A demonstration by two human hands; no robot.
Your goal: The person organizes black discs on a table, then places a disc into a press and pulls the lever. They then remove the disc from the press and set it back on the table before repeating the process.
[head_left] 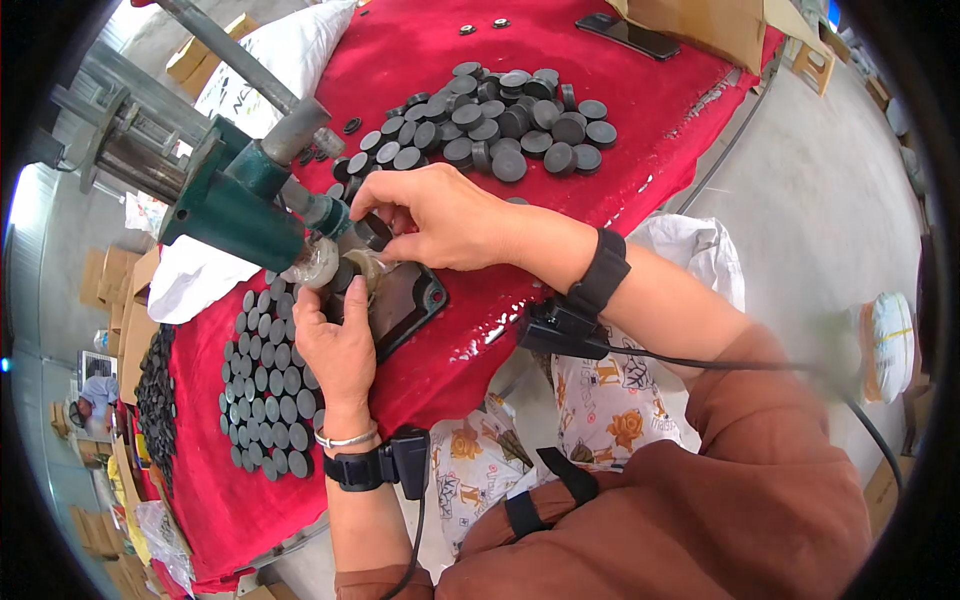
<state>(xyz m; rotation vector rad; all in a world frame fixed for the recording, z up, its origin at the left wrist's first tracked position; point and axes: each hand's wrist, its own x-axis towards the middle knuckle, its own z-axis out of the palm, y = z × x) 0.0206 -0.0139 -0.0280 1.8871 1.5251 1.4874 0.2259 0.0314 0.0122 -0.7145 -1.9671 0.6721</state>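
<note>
My right hand (440, 218) pinches a black round cap (373, 232) between thumb and fingers, just below the head of a green bench press (240, 205). My left hand (337, 345) is closer to me, its thumb and forefinger closed around another black cap (345, 274) beneath the press. A clear, tape-like ring (316, 263) wraps the press's lower end. Beside the caps is a yellowish round seat (365, 268) above the dark press base (408, 305). My fingers partly hide both caps.
A heap of black caps (508, 120) lies beyond my right hand on the red cloth (430, 365). Flat rows of caps (265, 390) spread left of my left hand. A phone (628, 36) lies near a cardboard box (700, 30). Cables run from my wrist straps.
</note>
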